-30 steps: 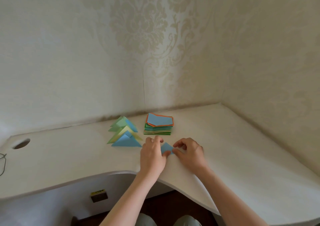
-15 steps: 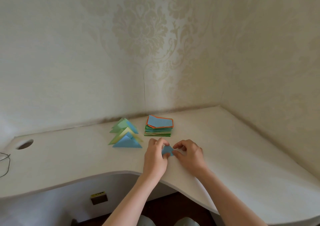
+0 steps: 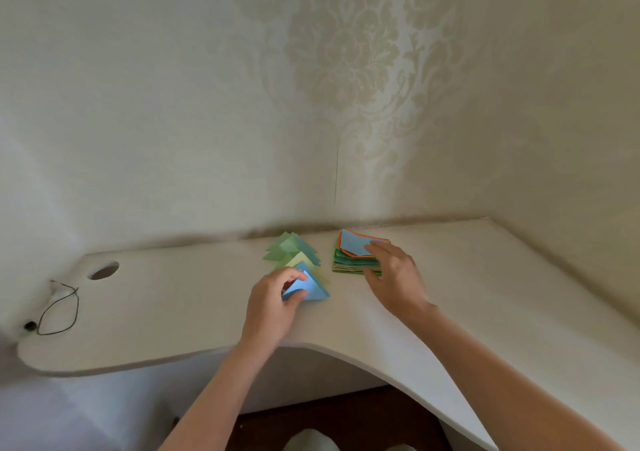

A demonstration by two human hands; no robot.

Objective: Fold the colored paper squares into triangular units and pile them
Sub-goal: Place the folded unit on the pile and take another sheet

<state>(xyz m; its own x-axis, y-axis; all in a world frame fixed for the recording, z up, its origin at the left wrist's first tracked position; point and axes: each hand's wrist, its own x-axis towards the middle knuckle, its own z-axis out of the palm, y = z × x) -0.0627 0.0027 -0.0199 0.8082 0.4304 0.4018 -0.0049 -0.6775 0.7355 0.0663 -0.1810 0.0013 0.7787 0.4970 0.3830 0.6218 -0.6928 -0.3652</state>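
Left hand, centre frame, pinches a blue unit btw thumb & curled fingers, right at the near end of the pile of folded triangles. Pile runs up-frame from there: blue at front, pale yellow-green behind, then light green & blue-green ones at the back, overlapping each other.

Right hand, just right of centre, fingers straight & relaxed, laid over the right side of the stack of unfolded squares; thumb at the stack's near edge. Not gripping anything that shows. Top sheet is light blue w/ an orange one peeking out under it, greens below. Stack sits just right of the pile, small gap btw them.

All on a white desk w/ a curved front edge, pushed into a corner. Cable hole at mid-left; black wire looped at far left edge.

No readable writing or labels anywhere; wallpaper has a damask pattern only.
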